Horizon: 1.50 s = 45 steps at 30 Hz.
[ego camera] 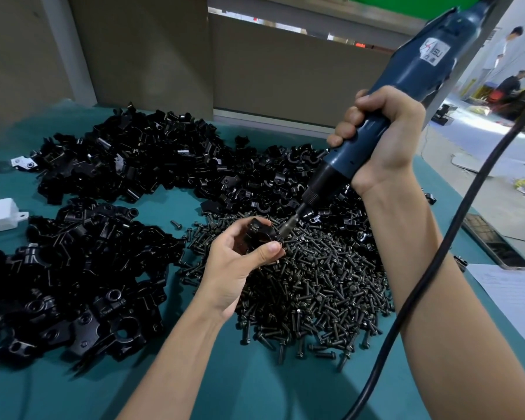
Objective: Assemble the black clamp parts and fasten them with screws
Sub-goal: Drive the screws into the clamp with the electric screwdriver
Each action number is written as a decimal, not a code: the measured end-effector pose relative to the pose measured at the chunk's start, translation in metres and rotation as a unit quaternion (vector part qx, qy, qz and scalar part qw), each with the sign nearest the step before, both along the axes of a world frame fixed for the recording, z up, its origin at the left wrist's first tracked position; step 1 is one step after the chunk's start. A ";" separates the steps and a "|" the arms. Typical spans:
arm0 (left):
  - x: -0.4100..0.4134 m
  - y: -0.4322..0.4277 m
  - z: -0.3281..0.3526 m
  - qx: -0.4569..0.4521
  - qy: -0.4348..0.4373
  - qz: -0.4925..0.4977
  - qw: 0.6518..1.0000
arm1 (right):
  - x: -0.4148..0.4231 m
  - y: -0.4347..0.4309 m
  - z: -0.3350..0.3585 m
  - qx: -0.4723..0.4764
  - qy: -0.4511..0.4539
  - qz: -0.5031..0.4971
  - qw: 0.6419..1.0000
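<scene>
We see the left hand (237, 268) holding a black clamp (259, 236) above the far edge of the screw pile (315, 283) at the middle of the teal table (255, 383), its fingers and thumb curled round the part. The right hand (379, 137) grips a blue electric screwdriver (406, 83) in a closed fist, tilted down to the left, with its bit tip against the clamp's right side. Heaps of black clamp parts (73, 283) lie to the left and far side. The screwdriver's black cable (437, 259) hangs down on the right.
</scene>
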State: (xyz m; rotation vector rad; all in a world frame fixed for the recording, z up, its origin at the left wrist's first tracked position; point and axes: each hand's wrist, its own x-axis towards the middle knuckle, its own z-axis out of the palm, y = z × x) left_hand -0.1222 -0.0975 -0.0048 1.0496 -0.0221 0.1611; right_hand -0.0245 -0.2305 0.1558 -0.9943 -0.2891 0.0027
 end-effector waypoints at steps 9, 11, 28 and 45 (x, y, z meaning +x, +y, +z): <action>0.000 0.000 -0.001 -0.020 -0.002 -0.017 1.000 | -0.003 0.002 0.003 -0.012 -0.003 0.008 1.000; 0.000 -0.002 -0.001 -0.041 -0.001 -0.034 0.999 | -0.004 0.001 0.004 -0.013 -0.008 0.012 1.000; 0.001 -0.003 -0.002 -0.084 0.003 -0.038 0.996 | -0.010 0.001 0.006 -0.001 -0.029 0.043 0.999; -0.001 -0.002 -0.001 -0.022 -0.002 -0.020 1.000 | -0.005 -0.005 -0.008 0.016 -0.016 0.011 1.000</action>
